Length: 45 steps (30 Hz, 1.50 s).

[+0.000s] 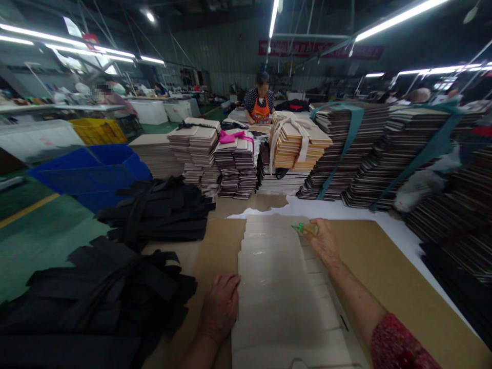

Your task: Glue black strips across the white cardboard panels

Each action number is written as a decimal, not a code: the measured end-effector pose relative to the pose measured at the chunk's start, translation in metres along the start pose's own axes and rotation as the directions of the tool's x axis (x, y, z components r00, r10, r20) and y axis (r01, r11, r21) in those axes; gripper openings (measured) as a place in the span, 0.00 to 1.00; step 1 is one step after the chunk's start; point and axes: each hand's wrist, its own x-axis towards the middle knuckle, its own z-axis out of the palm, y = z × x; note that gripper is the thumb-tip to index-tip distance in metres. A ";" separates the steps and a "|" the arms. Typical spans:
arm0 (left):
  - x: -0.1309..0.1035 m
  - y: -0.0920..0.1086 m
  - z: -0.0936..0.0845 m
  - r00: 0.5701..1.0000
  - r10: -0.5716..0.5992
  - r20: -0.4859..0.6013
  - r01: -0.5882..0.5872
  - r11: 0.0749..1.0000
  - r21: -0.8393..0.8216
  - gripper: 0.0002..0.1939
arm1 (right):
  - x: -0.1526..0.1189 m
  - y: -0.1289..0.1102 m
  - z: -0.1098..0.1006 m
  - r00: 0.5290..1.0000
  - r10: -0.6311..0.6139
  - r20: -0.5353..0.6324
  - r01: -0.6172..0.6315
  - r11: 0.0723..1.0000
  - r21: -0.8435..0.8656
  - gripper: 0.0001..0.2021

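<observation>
Overlapping pale grey-beige pieces [272,287] form a long strip on brown board, with small shiny streaks on the upper ones. At their far right edge, my right hand [322,241] is closed round a small yellowish bottle [311,229] with a green nozzle, which points left over the pieces. My left hand [223,307] rests at the left edge of the strip, its fingers bent and pressed together against the edge; nothing can be made out inside it.
Black strip bundles [154,212] lie at the left beside a blue crate [96,171]. Tied stacks of panels [236,169] line the far edge, and taller stacks [346,148] stand at the right. A person in an orange apron [261,110] is behind the stacks.
</observation>
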 end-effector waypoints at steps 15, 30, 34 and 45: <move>-0.001 0.002 0.000 0.999 -0.028 0.031 0.029 0.999 -0.027 0.17 | -0.004 -0.033 0.016 0.998 -0.066 0.024 0.066 0.998 0.009 0.13; -0.001 0.007 -0.001 0.999 -0.051 0.017 0.052 0.998 -0.036 0.19 | -0.008 -0.070 0.031 0.987 -0.128 0.097 0.129 0.992 0.000 0.11; -0.001 0.008 -0.002 0.997 -0.066 0.038 0.068 0.996 -0.051 0.20 | -0.016 -0.087 0.035 0.984 -0.134 0.114 0.136 0.991 -0.004 0.10; -0.001 0.011 -0.005 0.993 -0.092 0.076 0.095 0.995 -0.042 0.20 | -0.033 -0.125 0.053 0.968 -0.199 0.153 0.196 0.980 0.031 0.10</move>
